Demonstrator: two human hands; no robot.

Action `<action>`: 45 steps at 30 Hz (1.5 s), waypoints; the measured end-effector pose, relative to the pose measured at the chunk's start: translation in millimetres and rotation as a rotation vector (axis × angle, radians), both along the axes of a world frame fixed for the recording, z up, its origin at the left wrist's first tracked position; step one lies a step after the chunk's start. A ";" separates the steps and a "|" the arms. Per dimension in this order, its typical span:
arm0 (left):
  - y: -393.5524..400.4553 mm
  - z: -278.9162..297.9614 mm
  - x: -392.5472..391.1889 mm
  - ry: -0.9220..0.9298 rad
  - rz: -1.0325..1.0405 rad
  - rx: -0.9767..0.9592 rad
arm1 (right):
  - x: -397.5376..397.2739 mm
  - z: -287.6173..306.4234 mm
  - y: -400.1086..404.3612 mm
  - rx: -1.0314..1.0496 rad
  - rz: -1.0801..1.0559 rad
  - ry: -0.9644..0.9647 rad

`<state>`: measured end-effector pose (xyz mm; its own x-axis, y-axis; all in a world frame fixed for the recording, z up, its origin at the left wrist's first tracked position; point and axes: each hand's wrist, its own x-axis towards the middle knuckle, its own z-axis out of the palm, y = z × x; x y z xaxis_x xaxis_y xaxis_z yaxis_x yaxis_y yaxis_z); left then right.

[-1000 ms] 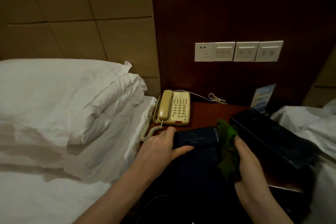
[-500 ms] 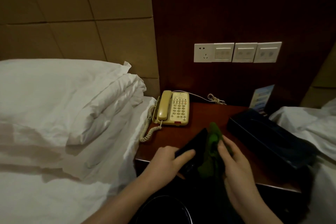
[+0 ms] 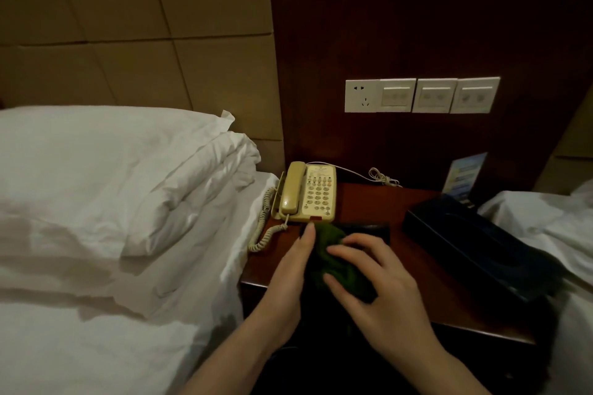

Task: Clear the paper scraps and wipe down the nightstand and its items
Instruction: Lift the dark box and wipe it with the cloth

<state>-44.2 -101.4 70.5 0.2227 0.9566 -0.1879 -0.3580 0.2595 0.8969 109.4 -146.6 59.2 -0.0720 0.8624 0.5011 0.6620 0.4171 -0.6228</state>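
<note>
At the far left lie two white pillows (image 3: 106, 189), stacked; beside them one cream telephone (image 3: 308, 192) sits at the back left of the nightstand (image 3: 417, 285), its coiled cord (image 3: 266, 228) hanging off the edge; next comes the left hand (image 3: 288, 279), fingers straight and resting along the side of one flat dark folder (image 3: 369, 229); the right hand (image 3: 382, 292) curls its fingers round one green cloth (image 3: 340, 263) and presses it onto that folder near the front of the top; further right stand one dark tissue box (image 3: 475, 240) and one small card (image 3: 462, 176); four white wall plates (image 3: 420, 94) sit above. No paper scraps are visible. As I judge it, a hard sweep could push the folder into the telephone or snag the cord and drag the handset off.
</note>
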 end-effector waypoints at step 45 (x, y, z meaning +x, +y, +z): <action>-7.9 18.2 -2.3 -0.016 0.099 -0.079 | -14.0 31.0 -1.6 0.041 -0.071 -0.127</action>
